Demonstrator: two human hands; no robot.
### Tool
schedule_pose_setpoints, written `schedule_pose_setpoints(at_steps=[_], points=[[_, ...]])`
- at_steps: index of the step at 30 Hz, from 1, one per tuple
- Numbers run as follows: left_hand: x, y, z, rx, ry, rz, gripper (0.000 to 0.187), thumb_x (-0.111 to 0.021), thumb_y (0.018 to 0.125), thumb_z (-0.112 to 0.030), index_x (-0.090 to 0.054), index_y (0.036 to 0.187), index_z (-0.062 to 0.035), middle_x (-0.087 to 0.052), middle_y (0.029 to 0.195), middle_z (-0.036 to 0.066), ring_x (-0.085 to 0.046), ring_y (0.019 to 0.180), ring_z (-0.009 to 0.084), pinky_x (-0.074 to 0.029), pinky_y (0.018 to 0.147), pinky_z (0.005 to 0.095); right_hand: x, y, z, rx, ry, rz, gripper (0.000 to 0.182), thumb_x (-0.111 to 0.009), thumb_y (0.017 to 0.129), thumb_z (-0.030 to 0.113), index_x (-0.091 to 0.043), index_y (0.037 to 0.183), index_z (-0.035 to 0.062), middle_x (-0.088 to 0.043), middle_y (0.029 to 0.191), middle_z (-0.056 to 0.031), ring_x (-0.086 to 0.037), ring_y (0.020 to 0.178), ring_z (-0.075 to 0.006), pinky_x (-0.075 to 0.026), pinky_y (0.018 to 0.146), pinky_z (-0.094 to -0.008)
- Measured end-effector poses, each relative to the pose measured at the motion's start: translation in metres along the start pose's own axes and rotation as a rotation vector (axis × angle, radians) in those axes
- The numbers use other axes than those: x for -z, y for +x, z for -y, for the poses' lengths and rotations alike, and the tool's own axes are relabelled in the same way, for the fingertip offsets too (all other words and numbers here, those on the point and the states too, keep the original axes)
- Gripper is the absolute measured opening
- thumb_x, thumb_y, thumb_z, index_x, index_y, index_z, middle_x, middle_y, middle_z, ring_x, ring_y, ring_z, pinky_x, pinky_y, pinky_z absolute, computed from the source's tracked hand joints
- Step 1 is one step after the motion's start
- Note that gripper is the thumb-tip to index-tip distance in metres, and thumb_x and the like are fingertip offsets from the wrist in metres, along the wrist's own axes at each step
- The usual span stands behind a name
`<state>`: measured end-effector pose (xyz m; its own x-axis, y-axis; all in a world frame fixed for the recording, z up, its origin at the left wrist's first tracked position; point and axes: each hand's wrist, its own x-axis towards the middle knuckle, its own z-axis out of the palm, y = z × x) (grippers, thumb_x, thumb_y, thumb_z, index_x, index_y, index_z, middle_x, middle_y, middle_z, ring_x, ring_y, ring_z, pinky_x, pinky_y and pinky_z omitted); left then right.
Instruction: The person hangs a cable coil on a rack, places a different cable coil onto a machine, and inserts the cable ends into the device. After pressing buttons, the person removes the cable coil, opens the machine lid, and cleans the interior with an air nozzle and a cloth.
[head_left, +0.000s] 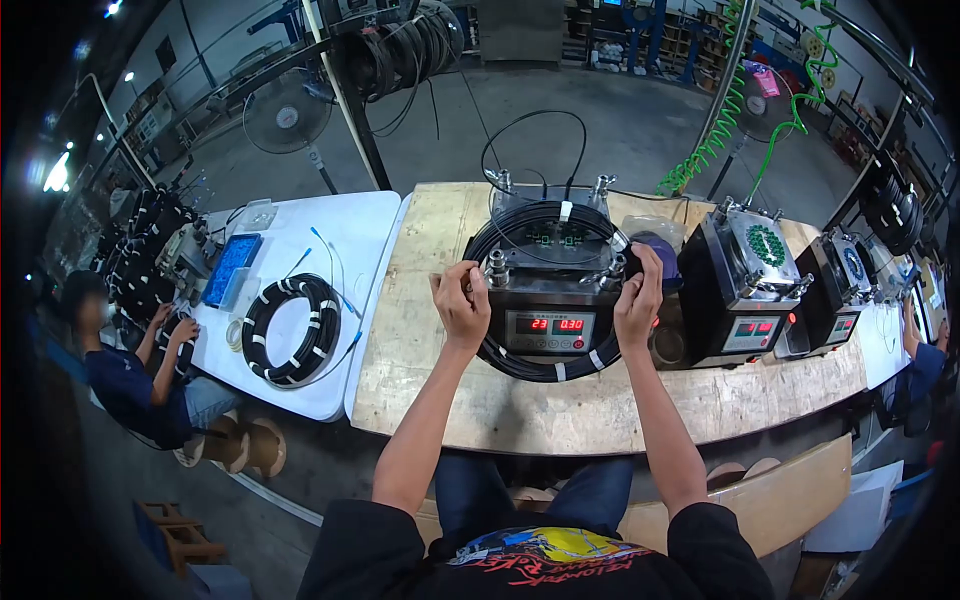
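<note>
Black cable coil (530, 368), white-banded: gripped at opposite sides by left hand (463, 303) and right hand (640, 298), fingers curled; framing a machine (518, 300) between them (contact with it unclear). Metal knob (497, 266) stands beside the left fingers. Leftward: second coil (262, 318), blue tray (206, 297), seated person (135, 375). Rightward: two machines (745, 262). Between hands, red display (556, 324): "23", "0.30". Shirt lettering (560, 572), nearer the body: inverted, partly legible.
</note>
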<state>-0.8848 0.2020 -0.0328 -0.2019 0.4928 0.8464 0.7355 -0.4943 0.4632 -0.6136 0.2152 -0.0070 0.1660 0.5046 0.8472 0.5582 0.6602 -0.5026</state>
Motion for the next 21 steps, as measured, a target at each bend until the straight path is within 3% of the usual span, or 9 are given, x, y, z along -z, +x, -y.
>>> schedule_pose_setpoints(at_steps=[5,8,9,11,14,16,18,21], points=[[-0.002,-0.001,-0.001,-0.26,-0.021,-0.095,0.03,-0.062,0.088,-0.004,-0.052,0.116,-0.002,-0.058,0.094,0.016,-0.056,0.085,0.0349,-0.043,0.08,0.0459,0.004,-0.002,0.004,-0.002,-0.015,0.031,0.054,-0.044,0.084,-0.016,-0.058,0.134,-0.0001,-0.059,0.133,-0.0168,-0.057,0.082,-0.019,-0.048,0.068,-0.0268],[0.002,0.005,-0.011,-0.174,-0.031,-0.144,0.032,-0.064,0.084,-0.001,-0.053,0.114,-0.002,-0.057,0.095,0.016,-0.056,0.086,0.0343,-0.043,0.08,0.045,0.007,0.0,0.013,-0.032,-0.045,0.071,0.049,-0.044,0.087,-0.012,-0.058,0.132,-0.0006,-0.06,0.132,-0.0186,-0.062,0.114,-0.0331,-0.05,0.09,-0.0332],[0.005,0.003,-0.014,-0.07,-0.068,-0.082,0.029,-0.065,0.086,0.001,-0.054,0.113,-0.0019,-0.058,0.094,0.016,-0.055,0.085,0.0336,-0.042,0.079,0.0448,0.008,-0.001,0.018,-0.084,-0.034,0.087,0.048,-0.046,0.088,-0.01,-0.058,0.134,-0.0003,-0.06,0.133,-0.0189,-0.062,0.115,-0.034,-0.05,0.092,-0.034],[0.001,-0.001,-0.003,-0.097,-0.027,-0.064,0.025,-0.064,0.089,0.002,-0.054,0.112,-0.0023,-0.058,0.093,0.015,-0.054,0.083,0.0331,-0.042,0.078,0.0447,0.011,-0.003,0.028,-0.185,-0.01,0.118,0.047,-0.05,0.09,-0.006,-0.057,0.136,0.0004,-0.06,0.134,-0.0195,-0.061,0.117,-0.0359,-0.05,0.095,-0.0358],[-0.001,0.001,-0.003,-0.195,-0.002,-0.055,0.02,-0.062,0.094,0.003,-0.054,0.112,-0.0033,-0.059,0.091,0.015,-0.053,0.08,0.0327,-0.04,0.075,0.0444,0.011,-0.005,0.035,-0.046,-0.221,0.116,0.048,-0.056,0.093,-0.001,-0.054,0.14,0.0012,-0.057,0.139,-0.0205,-0.059,0.122,-0.0374,-0.047,0.104,-0.0385],[-0.003,0.001,-0.001,-0.231,0.008,-0.071,0.021,-0.062,0.094,0.004,-0.054,0.112,-0.0038,-0.059,0.09,0.014,-0.052,0.079,0.0326,-0.039,0.074,0.0441,0.007,-0.011,0.042,-0.116,-0.227,0.135,0.058,-0.07,0.089,0.018,-0.052,0.142,0.0037,-0.052,0.142,-0.0215,-0.047,0.135,-0.039,-0.034,0.114,-0.0483],[-0.002,0.002,-0.004,-0.206,0.0,-0.052,0.018,-0.061,0.095,0.003,-0.054,0.111,-0.0026,-0.058,0.09,0.015,-0.051,0.08,0.0336,-0.039,0.076,0.0457,-0.004,-0.013,0.053,-0.069,-0.392,0.114,0.065,-0.076,0.085,0.026,-0.051,0.142,0.0056,-0.05,0.142,-0.0226,-0.045,0.136,-0.0384,-0.031,0.115,-0.0519],[0.001,0.002,-0.006,-0.152,-0.013,-0.007,0.018,-0.059,0.097,-0.002,-0.053,0.113,0.0001,-0.055,0.094,0.016,-0.05,0.085,0.0335,-0.04,0.083,0.0459,-0.02,-0.005,0.054,-0.199,-0.443,0.063,0.066,-0.077,0.083,0.028,-0.05,0.139,0.0051,-0.049,0.142,-0.0229,-0.044,0.136,-0.0379,-0.029,0.114,-0.0537]])
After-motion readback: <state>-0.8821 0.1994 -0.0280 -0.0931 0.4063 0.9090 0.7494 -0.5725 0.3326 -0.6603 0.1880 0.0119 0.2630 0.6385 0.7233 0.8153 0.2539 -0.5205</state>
